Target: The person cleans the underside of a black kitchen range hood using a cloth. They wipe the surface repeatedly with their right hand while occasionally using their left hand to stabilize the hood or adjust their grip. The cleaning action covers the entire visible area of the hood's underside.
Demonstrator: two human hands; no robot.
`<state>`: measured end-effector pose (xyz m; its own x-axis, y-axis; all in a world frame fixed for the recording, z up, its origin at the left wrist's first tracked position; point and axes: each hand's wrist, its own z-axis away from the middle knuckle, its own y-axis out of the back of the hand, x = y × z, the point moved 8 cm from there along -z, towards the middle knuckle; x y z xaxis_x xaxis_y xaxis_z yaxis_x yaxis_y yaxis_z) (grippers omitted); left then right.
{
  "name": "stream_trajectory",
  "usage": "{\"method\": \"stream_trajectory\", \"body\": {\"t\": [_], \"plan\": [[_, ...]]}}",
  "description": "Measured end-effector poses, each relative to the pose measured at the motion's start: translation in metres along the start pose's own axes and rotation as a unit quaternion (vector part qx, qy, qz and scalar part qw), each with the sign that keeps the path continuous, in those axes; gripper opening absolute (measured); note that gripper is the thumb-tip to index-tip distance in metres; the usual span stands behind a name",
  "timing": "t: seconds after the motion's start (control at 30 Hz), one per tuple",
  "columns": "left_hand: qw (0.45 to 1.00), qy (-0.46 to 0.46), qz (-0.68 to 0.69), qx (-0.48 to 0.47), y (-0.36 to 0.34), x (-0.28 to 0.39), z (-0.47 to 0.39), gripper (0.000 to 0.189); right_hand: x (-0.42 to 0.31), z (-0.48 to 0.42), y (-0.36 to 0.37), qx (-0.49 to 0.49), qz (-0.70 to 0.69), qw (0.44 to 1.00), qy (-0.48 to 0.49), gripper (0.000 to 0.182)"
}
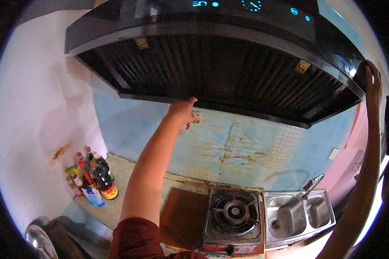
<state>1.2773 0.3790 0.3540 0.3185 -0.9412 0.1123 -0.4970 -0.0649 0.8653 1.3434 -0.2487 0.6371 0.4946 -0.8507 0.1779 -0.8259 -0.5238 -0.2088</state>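
A black range hood [214, 27] with lit blue touch controls fills the top of the view. My left hand [183, 111] is at the lower back edge of the hood, with a crumpled, stained cloth [197, 117] held in its fingers. My right hand [372, 77] rests against the right end of the hood, its fingers at the side edge; it appears to hold nothing. Dark ribbed filter panels [188, 64] form the hood's underside. Behind my left hand, brown grease stains mark the light blue tiled wall [246, 145].
Below are a grimy gas stove [235, 215], a brown board [184, 217] and a double steel sink [288, 217] with a faucet [312, 186]. Several sauce bottles [103, 178] and a white-and-blue packet [93, 197] stand on the left counter. A metal pan or lid [40, 241] lies lower left.
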Motion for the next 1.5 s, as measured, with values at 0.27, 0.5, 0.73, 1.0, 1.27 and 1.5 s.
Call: {"method": "stream_trajectory", "body": {"t": [0.27, 0.5, 0.73, 1.0, 1.27, 1.5], "plan": [[0.999, 0.022, -0.006, -0.028, 0.0, 0.0, -0.009, 0.081, -0.032, 0.001, 0.014, 0.022, 0.046, 0.999, 0.001, 0.03], [0.999, 0.031, 0.006, -0.03, 0.006, 0.005, -0.008, 0.073, -0.028, 0.002, 0.012, 0.028, 0.059, 0.998, 0.005, 0.031], [0.999, 0.004, 0.05, -0.009, 0.01, 0.0, -0.007, 0.08, -0.021, 0.003, 0.009, -0.001, 0.063, 0.998, -0.007, 0.037], [0.996, 0.038, 0.034, -0.075, -0.004, -0.004, -0.024, 0.083, -0.036, 0.005, 0.007, 0.006, 0.071, 0.995, 0.077, 0.03], [0.998, 0.031, 0.025, -0.055, -0.012, -0.006, -0.031, 0.088, -0.043, 0.005, 0.015, 0.007, 0.046, 0.999, 0.018, 0.03], [0.999, -0.01, 0.004, -0.051, 0.009, 0.007, -0.01, 0.078, -0.037, 0.003, 0.012, 0.002, 0.039, 0.999, -0.021, 0.029]]}}
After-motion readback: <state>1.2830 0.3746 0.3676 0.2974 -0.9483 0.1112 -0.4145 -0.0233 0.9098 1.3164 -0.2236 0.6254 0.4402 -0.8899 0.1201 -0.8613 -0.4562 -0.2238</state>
